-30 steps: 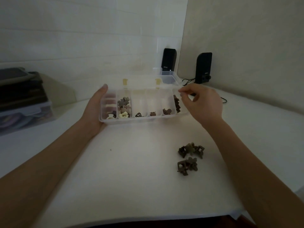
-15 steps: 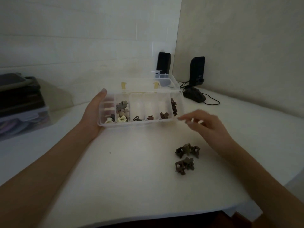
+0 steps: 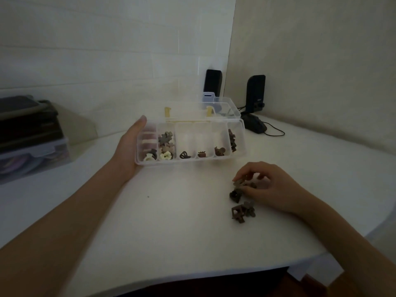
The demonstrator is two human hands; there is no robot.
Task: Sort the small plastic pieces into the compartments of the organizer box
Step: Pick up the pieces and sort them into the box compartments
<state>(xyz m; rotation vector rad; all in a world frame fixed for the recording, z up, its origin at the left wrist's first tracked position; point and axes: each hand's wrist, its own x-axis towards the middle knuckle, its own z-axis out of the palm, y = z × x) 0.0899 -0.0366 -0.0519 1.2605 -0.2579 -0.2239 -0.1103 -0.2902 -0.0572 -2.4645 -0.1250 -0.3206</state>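
A clear organizer box (image 3: pixel 237 129) with its lid up stands at the middle of the white table, tilted up on its left end. Its compartments hold brown and cream plastic pieces (image 3: pixel 165 139). My left hand (image 3: pixel 128 146) grips the box's left end, thumb along the side. To the front right lies a small heap of brown pieces (image 3: pixel 242 211). My right hand (image 3: pixel 265 185) rests on the top of that heap, thumb and fingers pinched around a grey-brown piece (image 3: pixel 239 183).
Two black speakers (image 3: pixel 255 93) and a black mouse (image 3: pixel 255 125) with its cable stand behind the box at the back right. A stack of dark cases and a clear bin (image 3: pixel 30 146) sits at the left. The table's front edge curves near the right.
My right hand left the box's right end, came down toward me and closed its fingers on a piece in the heap. The left hand kept its hold on the box.
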